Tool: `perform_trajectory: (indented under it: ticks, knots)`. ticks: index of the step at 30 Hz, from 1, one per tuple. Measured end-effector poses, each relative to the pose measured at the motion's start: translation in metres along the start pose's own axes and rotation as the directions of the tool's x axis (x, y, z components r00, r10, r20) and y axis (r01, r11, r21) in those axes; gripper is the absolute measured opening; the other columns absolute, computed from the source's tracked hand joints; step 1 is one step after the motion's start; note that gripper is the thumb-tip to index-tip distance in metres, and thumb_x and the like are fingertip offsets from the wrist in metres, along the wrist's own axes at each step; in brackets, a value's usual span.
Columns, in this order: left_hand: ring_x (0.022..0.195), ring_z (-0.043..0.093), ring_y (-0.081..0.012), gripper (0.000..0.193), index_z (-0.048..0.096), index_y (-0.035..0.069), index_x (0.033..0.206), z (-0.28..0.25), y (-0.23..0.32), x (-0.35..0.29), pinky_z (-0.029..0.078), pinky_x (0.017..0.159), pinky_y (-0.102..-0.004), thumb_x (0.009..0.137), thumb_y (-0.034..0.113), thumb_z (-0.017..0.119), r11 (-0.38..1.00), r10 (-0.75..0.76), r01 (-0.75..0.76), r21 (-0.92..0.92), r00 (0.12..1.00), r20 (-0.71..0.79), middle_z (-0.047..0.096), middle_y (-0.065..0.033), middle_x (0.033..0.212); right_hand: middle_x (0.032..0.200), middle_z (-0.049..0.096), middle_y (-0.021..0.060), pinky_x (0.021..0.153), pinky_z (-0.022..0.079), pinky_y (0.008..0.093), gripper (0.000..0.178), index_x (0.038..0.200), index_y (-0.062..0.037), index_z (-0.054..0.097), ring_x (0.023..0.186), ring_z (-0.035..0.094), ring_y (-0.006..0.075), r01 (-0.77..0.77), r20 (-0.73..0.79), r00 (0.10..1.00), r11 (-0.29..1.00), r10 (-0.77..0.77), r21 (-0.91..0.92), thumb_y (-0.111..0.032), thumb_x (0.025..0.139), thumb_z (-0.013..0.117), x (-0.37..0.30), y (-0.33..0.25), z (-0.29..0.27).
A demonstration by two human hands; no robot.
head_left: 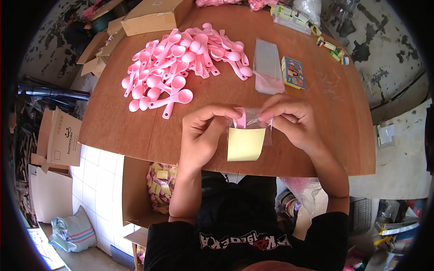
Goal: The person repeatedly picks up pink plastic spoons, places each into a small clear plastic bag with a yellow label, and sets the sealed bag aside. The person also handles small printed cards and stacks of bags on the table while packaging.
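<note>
Both hands hold a small clear plastic bag (267, 137) over the near part of the table. My left hand (201, 133) pinches its upper left side, thumb and index finger at a pink spoon's handle (242, 120). The rest of that spoon is hidden. Thumb and fingers of my right hand (296, 121) close on the bag's upper right corner. A yellow paper slip (246, 144) covers the bag's lower part; whether it lies inside or in front, I cannot tell. Beyond my left hand lies a large heap of pink spoons (181, 54).
Clear plastic bags (267, 65) lie stacked beyond my right hand, beside a blue and yellow box (293, 72). A cardboard box (156, 17) stands at the far left of the brown table (316, 158). Below its near edge, an open carton (135, 194) holds packed spoons (161, 185).
</note>
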State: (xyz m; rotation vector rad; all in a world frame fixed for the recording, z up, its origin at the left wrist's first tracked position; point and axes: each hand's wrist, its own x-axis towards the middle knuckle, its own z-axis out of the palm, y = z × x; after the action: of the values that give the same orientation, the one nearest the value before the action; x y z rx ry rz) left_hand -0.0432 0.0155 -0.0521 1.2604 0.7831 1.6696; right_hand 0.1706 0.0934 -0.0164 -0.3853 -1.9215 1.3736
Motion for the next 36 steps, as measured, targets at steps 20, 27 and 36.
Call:
perform_trajectory:
  ticks: [20, 27, 36]
  knots:
    - [0.085, 0.071, -0.0232, 0.031, 0.065, 0.001, 0.107, -0.156, -0.014, -0.172, 0.055, 0.075, -0.0311, 0.079, 0.004, 0.076, 0.421, -0.697, 0.365, 0.831, 0.716, 0.039, 0.071, -0.0156, 0.101, 0.082, 0.068, 0.0108, 0.073, 0.052, 0.0359, 0.011, 0.089, -0.0009, 0.069, 0.074, 0.065, 0.0254, 0.009, -0.077, 0.988, 0.552, -0.132, -0.833, -0.005, 0.08, 0.07, 0.029, 0.042, -0.077]
    - [0.102, 0.066, -0.034, 0.041, 0.056, 0.001, 0.127, -0.107, 0.004, -0.162, 0.054, 0.082, -0.0387, 0.092, 0.02, 0.065, 0.123, -0.905, 0.531, 0.838, 0.406, -0.125, 0.067, -0.0192, 0.112, 0.08, 0.07, 0.0126, 0.069, 0.052, 0.0402, 0.016, 0.08, -0.0013, 0.072, 0.071, 0.067, 0.0281, -0.084, -0.07, 0.996, 0.373, 0.051, -0.924, -0.016, 0.074, 0.072, 0.077, 0.086, -0.11]
    - [0.097, 0.065, -0.033, 0.032, 0.058, 0.001, 0.117, -0.01, 0.06, -0.053, 0.053, 0.08, -0.0402, 0.092, 0.019, 0.065, 0.815, -0.409, -0.181, 0.55, 0.494, 0.768, 0.063, -0.0156, 0.111, 0.075, 0.072, 0.0101, 0.066, 0.052, 0.039, 0.01, 0.078, -0.0083, 0.075, 0.071, 0.069, 0.0268, -0.14, -0.08, 0.982, 0.369, 0.174, -0.919, -0.014, 0.072, 0.069, 0.083, 0.085, -0.11]
